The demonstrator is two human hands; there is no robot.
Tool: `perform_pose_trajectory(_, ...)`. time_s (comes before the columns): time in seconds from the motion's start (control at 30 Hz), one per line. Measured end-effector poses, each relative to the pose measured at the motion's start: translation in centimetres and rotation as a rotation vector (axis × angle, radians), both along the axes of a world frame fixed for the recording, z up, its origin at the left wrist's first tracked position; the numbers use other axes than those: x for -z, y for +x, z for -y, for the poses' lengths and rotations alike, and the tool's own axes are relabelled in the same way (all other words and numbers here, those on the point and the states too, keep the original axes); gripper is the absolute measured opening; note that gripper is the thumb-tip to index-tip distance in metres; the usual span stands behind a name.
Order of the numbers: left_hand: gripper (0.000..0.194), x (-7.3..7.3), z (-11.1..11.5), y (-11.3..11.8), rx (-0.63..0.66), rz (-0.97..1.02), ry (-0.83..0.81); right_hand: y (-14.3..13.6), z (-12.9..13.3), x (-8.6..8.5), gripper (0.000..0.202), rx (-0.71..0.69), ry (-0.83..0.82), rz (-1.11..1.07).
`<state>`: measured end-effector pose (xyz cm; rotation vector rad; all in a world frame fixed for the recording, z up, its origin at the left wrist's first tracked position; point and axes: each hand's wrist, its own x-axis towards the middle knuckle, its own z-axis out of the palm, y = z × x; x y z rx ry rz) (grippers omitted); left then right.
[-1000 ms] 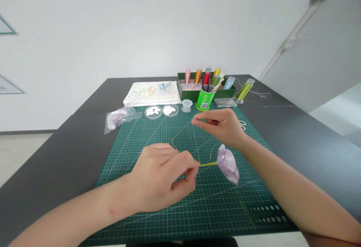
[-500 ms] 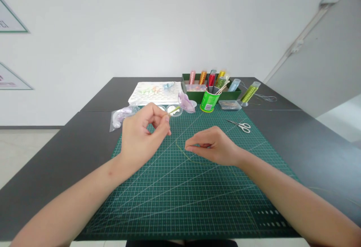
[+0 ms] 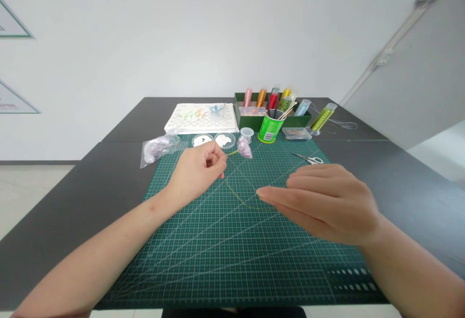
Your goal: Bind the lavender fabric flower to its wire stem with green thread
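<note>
My left hand [image 3: 199,168] is closed in a pinch on the thin green stem of a pale purple artificial flower [image 3: 244,148], whose head points right. My right hand [image 3: 327,201] is nearer to me, its fingers pressed together. A faint thread [image 3: 237,197] in yellowish green curves over the green cutting mat [image 3: 218,260] between the hands. A fine strand of it seems to run from the stem to my right fingertips, though the grip itself is hard to make out.
Behind stand small dishes of white stuff [image 3: 224,140], a green can [image 3: 269,128] with tools, and a green box [image 3: 250,123] of thread spools. Scissors [image 3: 312,160] lie at the right, a plastic bag [image 3: 157,149] at the left, and white sheets [image 3: 201,121] at the back.
My left hand has moved slightly right and down with the flower, whose head has turned lower. My right hand has drawn away to the right and toward me.
</note>
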<state>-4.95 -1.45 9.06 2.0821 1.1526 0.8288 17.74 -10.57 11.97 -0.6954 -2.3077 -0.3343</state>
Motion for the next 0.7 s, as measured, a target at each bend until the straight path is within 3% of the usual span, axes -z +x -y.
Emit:
perform_pose_trajectory(0.23, 0.011, 1.0, 2.2, 1.4, 0.32, -0.138, -0.292, 0.4, 0.5, -1.0, 0.015, 0.147, 0.114, -0.06)
perform_pose_trajectory(0.43, 0.012, 0.3, 4.5, 1.7, 0.418, -0.109, -0.4, 0.1, -0.5, -0.1, 0.012, 0.312, -0.021, -0.353)
perform_pose_trajectory(0.7, 0.016, -1.0, 6.1, 1.4, 0.476, -0.09, -0.43, 0.6, -2.7, 1.2, 0.009, 0.351, -0.14, -0.414)
